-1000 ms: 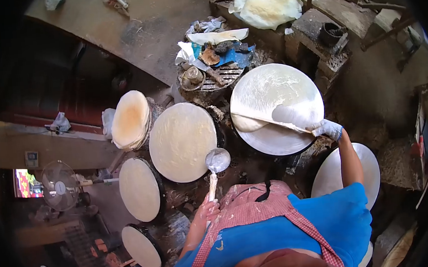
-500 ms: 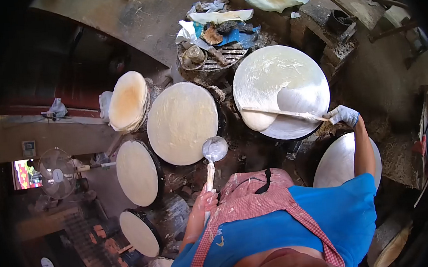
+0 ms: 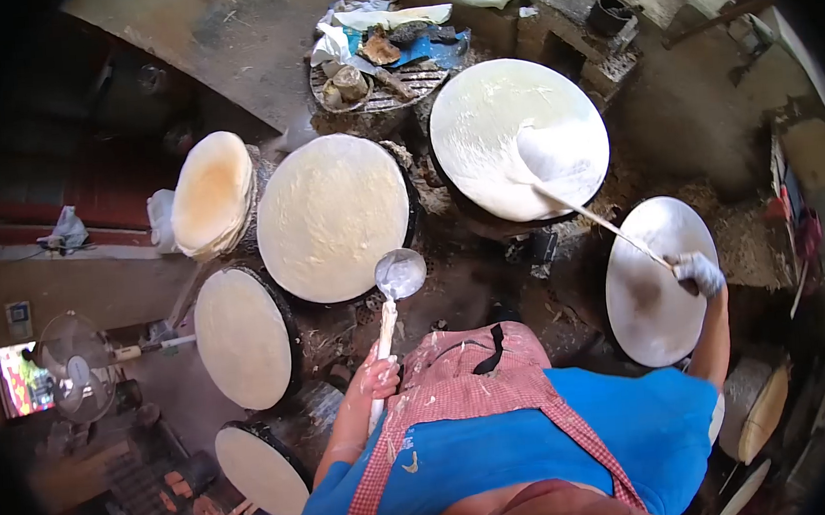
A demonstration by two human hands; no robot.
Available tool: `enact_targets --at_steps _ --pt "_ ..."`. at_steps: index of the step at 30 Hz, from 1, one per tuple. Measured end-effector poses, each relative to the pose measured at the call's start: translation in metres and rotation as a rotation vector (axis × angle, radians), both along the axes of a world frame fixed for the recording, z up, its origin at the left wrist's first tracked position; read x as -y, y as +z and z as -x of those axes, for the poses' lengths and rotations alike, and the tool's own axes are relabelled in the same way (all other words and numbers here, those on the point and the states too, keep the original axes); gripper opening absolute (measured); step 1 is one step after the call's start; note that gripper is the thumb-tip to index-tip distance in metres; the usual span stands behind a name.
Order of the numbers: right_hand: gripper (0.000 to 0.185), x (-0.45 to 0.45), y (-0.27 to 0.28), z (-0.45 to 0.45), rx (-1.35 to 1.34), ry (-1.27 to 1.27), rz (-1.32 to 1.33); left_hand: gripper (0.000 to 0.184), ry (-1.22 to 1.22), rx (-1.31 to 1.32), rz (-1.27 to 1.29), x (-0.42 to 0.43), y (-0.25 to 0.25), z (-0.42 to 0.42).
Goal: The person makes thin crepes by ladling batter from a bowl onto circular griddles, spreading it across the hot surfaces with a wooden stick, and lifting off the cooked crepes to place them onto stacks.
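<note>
Our white-gloved right hand point(image 3: 701, 274), gripping a thin pale stick point(image 3: 611, 227), has swung rightward; creamy batter point(image 3: 488, 109) now mostly covers the round metal griddle point(image 3: 568, 156). Our bare left hand point(image 3: 379, 377) clutches a silvery ladle point(image 3: 400, 274).

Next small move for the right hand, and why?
I'd probably have the right hand sweep the stick over the shiny patch: its far end already lies at that patch's edge, and pale batter appears to coat most of the surface around it. The left hand can just hold the ladle clear.
</note>
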State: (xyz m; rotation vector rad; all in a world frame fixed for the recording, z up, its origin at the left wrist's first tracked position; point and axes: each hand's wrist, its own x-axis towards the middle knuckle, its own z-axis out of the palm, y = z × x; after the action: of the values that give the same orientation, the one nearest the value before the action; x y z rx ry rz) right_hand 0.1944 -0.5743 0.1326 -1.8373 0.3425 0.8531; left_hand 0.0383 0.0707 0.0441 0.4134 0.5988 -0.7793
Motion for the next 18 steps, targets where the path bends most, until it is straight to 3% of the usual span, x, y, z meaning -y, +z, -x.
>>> enact_targets --at_steps 1,3,4,5,6,7,8,9,10,12,13,14,15,16,18 --pt "0.047 0.003 -0.014 0.042 -0.033 -0.216 -0.080 0.052 -0.024 -0.002 0.016 -0.012 -0.006 -0.003" --pt "0.041 -0.098 -0.014 0.082 0.146 -0.559 -0.063 0.052 -0.086 -0.203 -0.156 -0.026 -0.013 -0.002" --pt "0.036 -0.124 -0.045 0.095 0.187 -0.550 -0.001 0.052 -0.054 -0.320 -0.080 -0.027 -0.001 -0.009" --pt "0.034 -0.217 -0.097 0.088 0.525 -0.712 0.042 0.018 -0.179 -0.015 0.047 -0.038 -0.010 -0.002" --pt "0.045 -0.259 -0.120 0.078 0.591 -0.648 -0.029 0.030 -0.199 -0.005 0.041 -0.039 -0.004 -0.002" --pt "0.037 -0.301 -0.131 0.063 0.653 -0.608 0.043 0.037 -0.211 0.008 0.011 -0.036 0.006 -0.001" --pt "0.038 -0.331 -0.129 0.054 0.756 -0.469 0.172 0.043 -0.224 0.018 -0.028 -0.036 0.017 0.000" --pt "0.035 -0.340 -0.136 0.047 0.720 -0.264 0.521 0.049 -0.218 -0.019 0.026 -0.036 0.027 0.002" --pt "0.029 -0.342 -0.134 0.049 0.759 -0.231 0.617 0.051 -0.236 -0.001 0.056 -0.037 0.033 0.004" --pt "0.028 -0.314 -0.114 0.068 0.669 -0.127 0.893 0.051 -0.252 0.051 -0.114 -0.036 0.046 0.015" --pt "0.027 -0.299 -0.100 0.078 0.558 -0.134 0.972 0.053 -0.233 0.100 0.022 -0.042 0.041 0.021" --pt "0.026 -0.284 -0.092 0.086 0.440 -0.136 1.044 0.053 -0.273 0.154 -0.023 -0.044 0.040 0.025" --pt "0.027 -0.265 -0.110 0.088 0.464 -0.285 0.832 0.052 -0.272 0.162 0.006 -0.047 0.041 0.026" --pt "0.027 -0.277 -0.096 0.083 0.543 -0.429 0.825 0.051 -0.265 0.159 0.040 -0.047 0.041 0.030" --pt "0.031 -0.294 -0.129 0.047 0.768 -0.586 0.521 0.056 -0.216 0.030 -0.086 -0.044 0.041 0.032"
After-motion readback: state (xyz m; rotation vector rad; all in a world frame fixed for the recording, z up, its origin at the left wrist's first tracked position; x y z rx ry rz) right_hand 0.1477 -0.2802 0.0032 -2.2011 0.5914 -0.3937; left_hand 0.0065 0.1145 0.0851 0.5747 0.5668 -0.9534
